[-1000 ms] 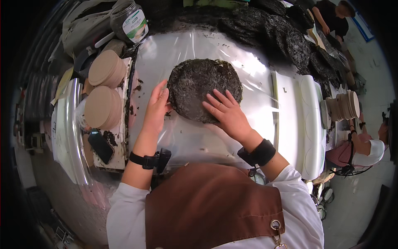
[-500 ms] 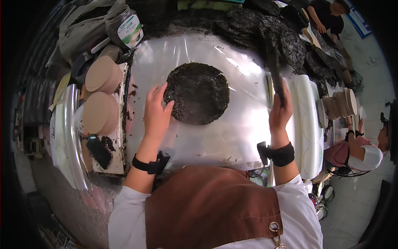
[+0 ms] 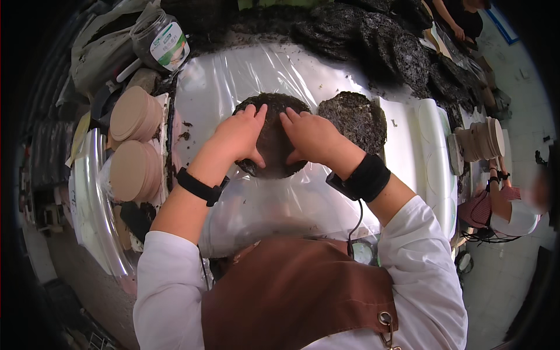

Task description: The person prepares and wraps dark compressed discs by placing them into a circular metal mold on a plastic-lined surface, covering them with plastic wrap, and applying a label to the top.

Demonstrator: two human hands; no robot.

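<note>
A round, dark dried seaweed sheet [image 3: 274,131] lies on the clear plastic film [image 3: 280,201] over the table. My left hand [image 3: 242,135] rests on its left part with the fingers spread. On its right part lies my right hand [image 3: 312,137], fingers stretched out and the thumb apart, facing the left. Both palms hide much of the sheet. A second round seaweed sheet [image 3: 357,119] sits just beyond my right hand, flat on the film, its edge close to the first one.
Loose seaweed rounds [image 3: 373,44] are heaped at the far right. Two stacks of beige discs [image 3: 133,169] stand at the left, behind them an open jar [image 3: 160,41]. A white padded roll [image 3: 434,169] and another disc stack [image 3: 484,140] are at the right, near a co-worker [image 3: 513,210].
My right hand has come left from the table's right side onto the first seaweed sheet. My left hand has moved onto it too. A second sheet now lies to the right.
</note>
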